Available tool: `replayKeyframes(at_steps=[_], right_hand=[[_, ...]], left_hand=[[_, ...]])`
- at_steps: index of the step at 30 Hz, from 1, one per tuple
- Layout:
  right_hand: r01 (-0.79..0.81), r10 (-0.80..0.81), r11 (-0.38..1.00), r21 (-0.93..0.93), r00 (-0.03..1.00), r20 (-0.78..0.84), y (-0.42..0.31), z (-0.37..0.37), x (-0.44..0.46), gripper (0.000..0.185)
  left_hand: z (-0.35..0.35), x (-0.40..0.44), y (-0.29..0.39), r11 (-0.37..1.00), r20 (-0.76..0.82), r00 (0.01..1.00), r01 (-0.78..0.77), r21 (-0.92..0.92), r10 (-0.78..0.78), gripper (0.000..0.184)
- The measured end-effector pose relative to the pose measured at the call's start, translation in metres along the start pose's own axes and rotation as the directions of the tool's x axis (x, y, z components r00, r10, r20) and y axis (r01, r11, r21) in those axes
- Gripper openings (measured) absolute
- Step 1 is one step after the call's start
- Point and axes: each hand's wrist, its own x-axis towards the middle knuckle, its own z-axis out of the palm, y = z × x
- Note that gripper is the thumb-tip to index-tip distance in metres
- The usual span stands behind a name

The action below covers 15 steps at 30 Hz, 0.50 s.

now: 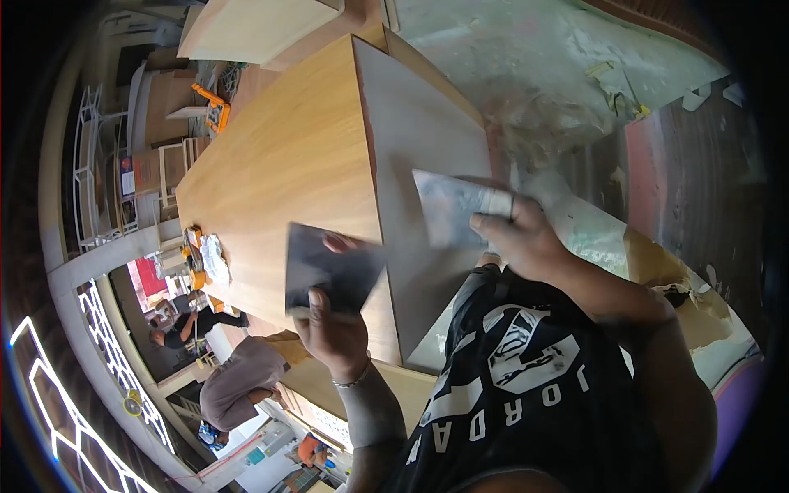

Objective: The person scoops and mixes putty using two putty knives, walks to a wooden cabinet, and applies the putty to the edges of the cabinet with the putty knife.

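Note:
My left hand (333, 338) grips a dark, flat, square-edged blade (333, 271) with its thumb on the near face; a reddish patch shows near its upper edge. My right hand (522, 238) holds a second flat blade (450, 209), greyish and smeared, by its right edge. The two blades are apart. Behind them is a large wooden box-like piece with a pale wood face (288, 148) and a grey-coated side (411, 156). The right-hand blade overlaps the grey side in view; whether it touches cannot be made out.
Orange tools (194, 256) and a crumpled white bag (215, 259) lie at the wood face's far edge. A bending person (246, 378) is at the lower left, with other people farther off. Plastic sheeting (551, 123) and torn paper (699, 312) lie on the right.

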Motion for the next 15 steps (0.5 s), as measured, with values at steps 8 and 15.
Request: replayKeyframes(at_steps=[8, 15], right_hand=[[-0.445, 0.325, 0.456, 0.770, 0.889, 0.322, -0.005, 0.023, -0.020, 0.009], [0.759, -0.712, 0.649, 0.051, 0.582, 0.393, -0.033, 0.018, -0.023, 0.039]], left_hand=[[-0.009, 0.000, -0.001, 0.288, 0.735, 0.622, -0.780, 0.555, 0.269, 0.032], [-0.036, -0.023, -0.006, 0.965, -0.067, 0.965, 0.245, -0.093, -0.252, 0.038]])
